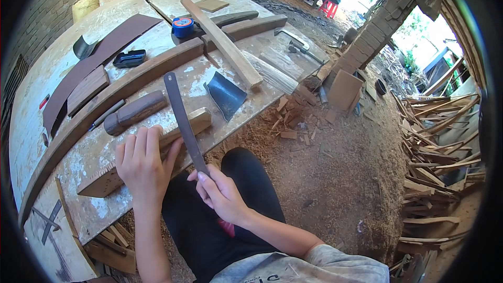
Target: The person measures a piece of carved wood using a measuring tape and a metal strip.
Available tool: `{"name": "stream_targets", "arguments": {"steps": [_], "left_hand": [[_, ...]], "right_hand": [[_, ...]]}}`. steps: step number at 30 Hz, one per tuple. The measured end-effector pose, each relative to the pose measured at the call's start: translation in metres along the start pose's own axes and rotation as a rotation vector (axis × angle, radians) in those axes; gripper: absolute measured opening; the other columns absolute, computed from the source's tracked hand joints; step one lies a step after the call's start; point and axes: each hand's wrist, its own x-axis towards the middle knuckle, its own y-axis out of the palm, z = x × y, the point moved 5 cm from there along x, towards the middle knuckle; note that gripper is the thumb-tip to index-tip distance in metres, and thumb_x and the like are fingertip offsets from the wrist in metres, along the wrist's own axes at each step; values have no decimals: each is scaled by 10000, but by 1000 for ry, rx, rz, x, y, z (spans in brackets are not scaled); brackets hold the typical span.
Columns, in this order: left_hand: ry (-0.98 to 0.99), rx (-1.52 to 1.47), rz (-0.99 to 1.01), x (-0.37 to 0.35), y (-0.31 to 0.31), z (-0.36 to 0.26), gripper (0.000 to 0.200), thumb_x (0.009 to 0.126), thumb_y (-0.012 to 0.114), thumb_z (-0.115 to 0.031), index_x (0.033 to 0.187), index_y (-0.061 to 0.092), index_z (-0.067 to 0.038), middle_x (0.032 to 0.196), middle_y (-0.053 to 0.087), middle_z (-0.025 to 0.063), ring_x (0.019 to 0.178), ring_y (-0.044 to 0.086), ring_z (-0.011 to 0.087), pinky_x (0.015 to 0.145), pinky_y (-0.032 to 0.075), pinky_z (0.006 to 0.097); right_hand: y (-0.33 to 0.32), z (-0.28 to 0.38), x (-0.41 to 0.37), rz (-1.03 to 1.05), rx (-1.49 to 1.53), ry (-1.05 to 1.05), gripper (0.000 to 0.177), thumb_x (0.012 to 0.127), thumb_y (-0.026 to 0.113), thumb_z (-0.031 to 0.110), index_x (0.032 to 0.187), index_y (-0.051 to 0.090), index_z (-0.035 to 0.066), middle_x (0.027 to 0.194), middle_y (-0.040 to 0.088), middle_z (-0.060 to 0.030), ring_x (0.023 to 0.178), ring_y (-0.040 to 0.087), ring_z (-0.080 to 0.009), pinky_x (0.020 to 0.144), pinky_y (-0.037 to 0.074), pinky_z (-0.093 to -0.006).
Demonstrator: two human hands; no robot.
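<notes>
My right hand (222, 195) is closed round the lower part of a long flat file (181, 110), a dark metal strip with a small hole near its far end. Something red shows just below that hand. The strip points up and away, crossing over a curved wooden piece (100, 182) in this view. That piece lies along the near edge of the worktable (105, 208). My left hand (144, 162) grips it from above, fingers bent over its far side and thumb towards me. Beyond it rest a thick dark wooden mallet-like block (135, 112) and a curved sheet of black sandpaper (226, 96).
A long curved wooden rail (131, 76) runs across the table, with a straight batten (222, 44) over it. A blue tape measure (182, 28), brown abrasive strip (99, 55) and metal clamp (301, 44) lie farther off. Wood scraps (440, 152) pile at right.
</notes>
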Motion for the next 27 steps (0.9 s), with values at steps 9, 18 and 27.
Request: {"name": "stream_targets", "arguments": {"steps": [9,18,27], "left_hand": [[3,-3,4,-1,0,1,419,775,858,-329,1040,642,-86,943,629,39,914,620,231,793,430,376],[17,-9,-23,2,-1,0,369,809,827,-367,990,642,-104,897,604,26,854,598,216,782,427,364],[-32,-91,83,-4,-14,9,425,816,826,-355,1101,655,-89,1020,661,68,991,638,267,884,468,386]], "right_hand": [[0,2,1,5,-12,-3,272,1137,413,229,1196,571,15,725,472,21,575,413,-35,512,351,-190],[0,3,2,-29,-15,-12,284,1137,428,261,1172,596,35,671,450,34,570,417,-40,524,358,-213],[0,1,0,-38,-17,-26,264,1133,440,236,1160,599,27,715,483,32,560,419,-25,499,344,-196]]}}
